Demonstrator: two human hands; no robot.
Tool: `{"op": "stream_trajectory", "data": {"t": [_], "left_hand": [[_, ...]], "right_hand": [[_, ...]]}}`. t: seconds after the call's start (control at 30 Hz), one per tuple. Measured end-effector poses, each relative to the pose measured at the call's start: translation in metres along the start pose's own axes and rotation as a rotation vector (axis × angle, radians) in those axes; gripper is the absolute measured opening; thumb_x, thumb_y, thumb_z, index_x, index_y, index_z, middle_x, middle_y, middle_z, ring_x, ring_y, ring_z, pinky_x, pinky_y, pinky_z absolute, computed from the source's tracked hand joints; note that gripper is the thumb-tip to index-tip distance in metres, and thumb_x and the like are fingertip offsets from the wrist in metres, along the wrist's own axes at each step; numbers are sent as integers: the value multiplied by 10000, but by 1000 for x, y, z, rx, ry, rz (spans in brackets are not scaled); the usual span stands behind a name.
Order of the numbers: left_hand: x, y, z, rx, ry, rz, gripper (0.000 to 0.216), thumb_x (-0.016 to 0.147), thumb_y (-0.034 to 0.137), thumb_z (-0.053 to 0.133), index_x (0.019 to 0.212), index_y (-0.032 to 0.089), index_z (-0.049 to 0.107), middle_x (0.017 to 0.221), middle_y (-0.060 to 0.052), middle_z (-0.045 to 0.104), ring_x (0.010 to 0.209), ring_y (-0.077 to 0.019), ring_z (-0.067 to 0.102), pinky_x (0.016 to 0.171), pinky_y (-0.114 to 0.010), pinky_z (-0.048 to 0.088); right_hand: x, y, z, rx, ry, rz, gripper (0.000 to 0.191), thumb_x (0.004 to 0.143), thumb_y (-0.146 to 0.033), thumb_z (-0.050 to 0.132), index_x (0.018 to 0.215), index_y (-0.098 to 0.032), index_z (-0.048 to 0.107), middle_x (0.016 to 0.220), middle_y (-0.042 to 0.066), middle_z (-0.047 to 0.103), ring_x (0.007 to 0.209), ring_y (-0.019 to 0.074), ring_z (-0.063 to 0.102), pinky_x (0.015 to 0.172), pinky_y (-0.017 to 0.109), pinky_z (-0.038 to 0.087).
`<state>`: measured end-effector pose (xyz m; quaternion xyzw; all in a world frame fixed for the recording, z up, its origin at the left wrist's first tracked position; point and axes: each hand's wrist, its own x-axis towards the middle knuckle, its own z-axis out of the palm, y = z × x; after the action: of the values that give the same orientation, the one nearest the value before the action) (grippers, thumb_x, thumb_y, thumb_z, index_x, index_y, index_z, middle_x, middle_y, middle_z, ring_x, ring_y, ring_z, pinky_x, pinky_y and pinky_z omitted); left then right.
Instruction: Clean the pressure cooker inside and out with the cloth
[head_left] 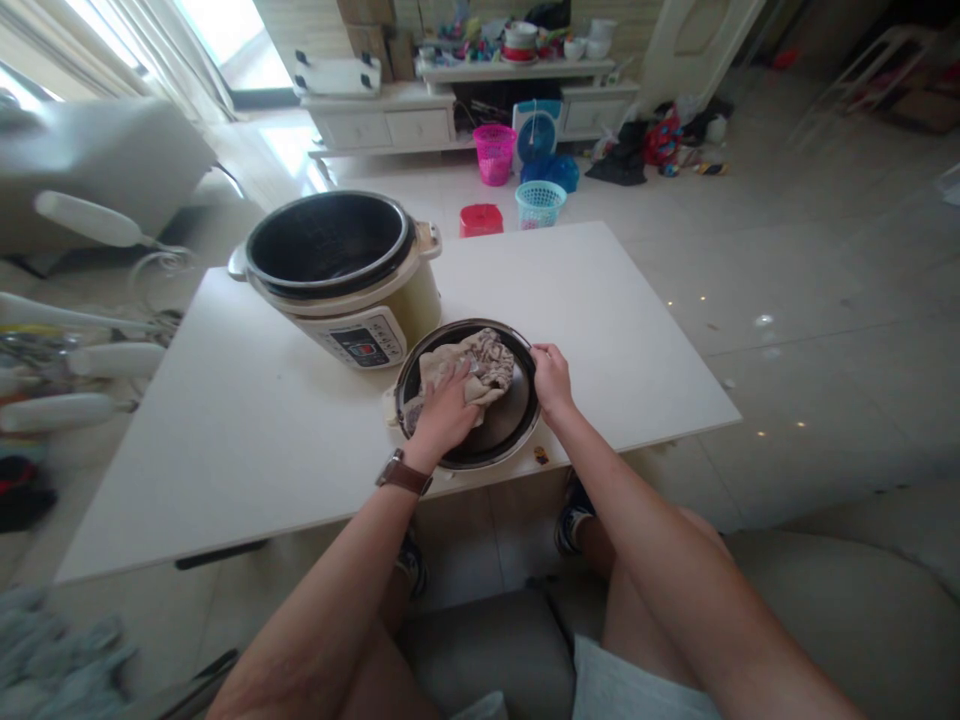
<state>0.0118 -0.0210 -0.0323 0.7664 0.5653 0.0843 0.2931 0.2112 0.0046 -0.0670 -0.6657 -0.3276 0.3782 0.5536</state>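
A round dark cooker lid (pixel 502 435) lies upside down on the white table (pixel 247 450), near its front edge. My left hand (pixel 446 410) presses a crumpled beige patterned cloth (pixel 487 362) into the lid, fingers closed on the cloth. At the lid's right rim my right hand (pixel 551 378) grips the edge with curled fingers. A brown watch sits on my left wrist. Behind the lid stands an open cream pressure cooker (pixel 341 280) with a dark inner pot and a control panel facing me.
Beyond the table's far edge sit a red box (pixel 481 219), a blue basket (pixel 539 203) and a pink basket (pixel 494 153) on the tiled floor. A white cabinet (pixel 390 115) lines the back wall. White utensil handles (pixel 82 355) lie at the left. I sit on a grey seat.
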Motion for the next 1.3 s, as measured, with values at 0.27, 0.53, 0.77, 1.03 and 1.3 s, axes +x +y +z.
{"op": "stream_trajectory", "data": {"t": [0.27,0.53,0.77,1.03,1.3], "left_hand": [[-4,1,-2,73,-46,59,648,1011,281,537,1652,293,436,1800,-57,231,1678,-353,128,1313,-669,153],[-14,1,-3,101,-81,123,706,968,250,591,1653,311,431,1801,-60,228,1680,-340,124,1322,-656,146],[-17,0,-2,120,-108,164,719,942,218,619,1637,315,463,1802,-63,218,1682,-344,114,1316,-676,130],[-17,3,-3,133,-113,159,719,937,217,638,1629,323,475,1801,-70,219,1678,-361,123,1310,-689,135],[-17,1,-2,141,-109,171,734,925,224,634,1633,313,465,1803,-70,206,1678,-363,121,1305,-698,144]], "right_hand": [[1,2,0,8,-3,-9,285,788,-508,578,879,-253,665,898,5,718,935,229,629,857,337,481],[3,5,-1,-5,-8,-39,286,801,-514,570,868,-253,665,917,10,729,964,228,630,890,339,483],[3,3,-1,-9,-1,-37,282,801,-513,566,861,-256,666,914,13,724,973,236,623,911,350,480],[1,1,-1,-14,-7,-31,288,792,-515,561,870,-258,665,928,11,718,982,239,615,910,349,468],[-1,-2,-1,-5,-4,-13,282,771,-501,570,865,-255,673,913,0,708,975,234,618,908,347,468]]}}
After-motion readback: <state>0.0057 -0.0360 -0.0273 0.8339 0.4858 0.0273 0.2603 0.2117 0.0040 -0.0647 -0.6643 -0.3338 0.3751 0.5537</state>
